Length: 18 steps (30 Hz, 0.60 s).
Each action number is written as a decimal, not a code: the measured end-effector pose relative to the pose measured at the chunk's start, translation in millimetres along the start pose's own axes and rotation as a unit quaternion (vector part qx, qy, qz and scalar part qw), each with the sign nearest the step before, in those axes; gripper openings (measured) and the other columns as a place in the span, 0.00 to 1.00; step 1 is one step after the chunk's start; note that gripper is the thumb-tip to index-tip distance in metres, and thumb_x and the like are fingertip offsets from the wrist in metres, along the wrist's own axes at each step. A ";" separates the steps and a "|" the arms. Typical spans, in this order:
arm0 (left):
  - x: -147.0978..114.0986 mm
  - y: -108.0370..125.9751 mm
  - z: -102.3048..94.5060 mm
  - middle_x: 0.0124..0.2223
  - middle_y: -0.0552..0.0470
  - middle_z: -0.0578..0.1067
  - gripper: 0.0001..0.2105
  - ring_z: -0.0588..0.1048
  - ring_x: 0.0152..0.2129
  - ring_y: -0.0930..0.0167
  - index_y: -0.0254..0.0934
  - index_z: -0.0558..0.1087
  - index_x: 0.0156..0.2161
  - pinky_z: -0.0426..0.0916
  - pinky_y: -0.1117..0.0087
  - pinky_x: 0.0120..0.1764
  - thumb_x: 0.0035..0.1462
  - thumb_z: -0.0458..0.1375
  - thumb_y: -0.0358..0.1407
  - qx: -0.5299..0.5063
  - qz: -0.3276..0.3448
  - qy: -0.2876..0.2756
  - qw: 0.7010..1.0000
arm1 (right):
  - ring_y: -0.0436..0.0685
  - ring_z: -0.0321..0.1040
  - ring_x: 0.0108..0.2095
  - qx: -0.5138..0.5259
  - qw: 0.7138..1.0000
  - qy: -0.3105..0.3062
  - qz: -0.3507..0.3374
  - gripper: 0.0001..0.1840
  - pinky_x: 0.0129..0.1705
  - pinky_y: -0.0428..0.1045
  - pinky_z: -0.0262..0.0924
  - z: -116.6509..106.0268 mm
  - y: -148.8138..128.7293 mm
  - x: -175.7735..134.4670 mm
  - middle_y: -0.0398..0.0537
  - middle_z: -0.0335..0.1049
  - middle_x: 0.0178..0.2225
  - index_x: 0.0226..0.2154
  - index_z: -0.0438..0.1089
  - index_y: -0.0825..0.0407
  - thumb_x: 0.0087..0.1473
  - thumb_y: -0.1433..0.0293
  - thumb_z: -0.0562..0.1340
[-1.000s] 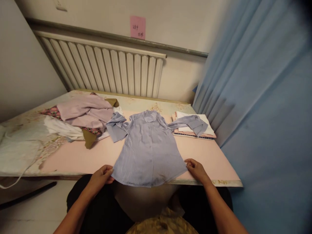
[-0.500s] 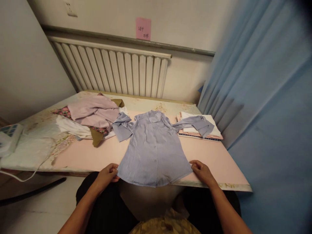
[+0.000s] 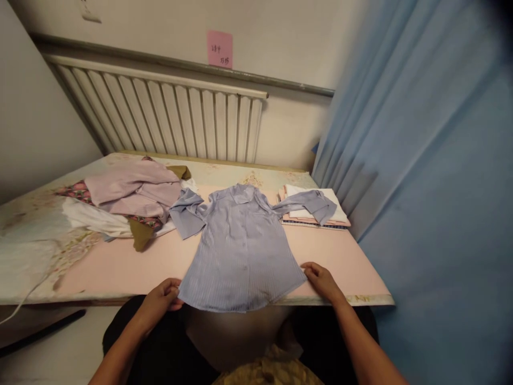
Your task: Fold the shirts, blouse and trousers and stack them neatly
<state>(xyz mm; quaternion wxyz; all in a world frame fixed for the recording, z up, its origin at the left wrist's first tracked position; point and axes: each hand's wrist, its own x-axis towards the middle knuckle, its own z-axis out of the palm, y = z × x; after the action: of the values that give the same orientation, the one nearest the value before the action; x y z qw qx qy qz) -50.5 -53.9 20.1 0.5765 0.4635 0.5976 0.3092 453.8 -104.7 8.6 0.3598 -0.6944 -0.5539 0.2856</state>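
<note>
A blue-grey striped button-up shirt point(image 3: 243, 251) lies spread front side up, its collar toward the wall and its hem reaching over the table's near edge. My left hand point(image 3: 164, 299) pinches the hem's left corner. The right corner is held between the fingers of my right hand point(image 3: 320, 279). The shirt's left-side sleeve is bunched near the clothes pile, while the other sleeve lies across a stack of folded clothes point(image 3: 339, 206).
A loose pile of clothes point(image 3: 132, 187), pink, white and olive, sits on the left of the table point(image 3: 212, 166). Behind stands a radiator point(image 3: 172, 115) under a pipe. A blue curtain point(image 3: 420, 187) hangs at the right. A white cable point(image 3: 30, 293) crosses the left edge.
The view has shifted to the right, so everything appears farther left. Both hands stay at the shirt's hem corners, and the shirt lies the same way on the table.
</note>
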 end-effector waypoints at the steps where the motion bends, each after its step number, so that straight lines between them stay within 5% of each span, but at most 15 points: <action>1: 1.0 -0.5 -0.5 0.26 0.58 0.72 0.20 0.75 0.26 0.71 0.37 0.70 0.37 0.72 0.68 0.34 0.39 0.64 0.47 0.000 -0.001 -0.001 1.000 | 0.58 0.69 0.34 0.003 1.000 -0.001 -0.002 0.20 0.39 0.51 0.61 -0.4 0.8 0.5 0.46 0.75 0.31 0.37 0.74 0.52 0.49 0.59 0.55; 18: 18.0 -22.8 -8.3 0.25 0.57 0.73 0.18 0.76 0.26 0.70 0.41 0.70 0.38 0.73 0.69 0.34 0.41 0.66 0.45 0.000 -0.004 0.004 1.000 | 0.55 0.65 0.28 -0.020 1.000 0.024 -0.002 0.18 0.32 0.49 0.59 4.1 -1.8 0.3 0.42 0.70 0.25 0.36 0.74 0.51 0.46 0.62 0.55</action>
<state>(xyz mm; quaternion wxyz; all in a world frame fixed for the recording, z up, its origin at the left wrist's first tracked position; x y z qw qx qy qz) -61.4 -44.8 -6.6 0.5752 0.4597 0.6019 0.3090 449.6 -103.3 7.8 0.3596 -0.7071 -0.5520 0.2569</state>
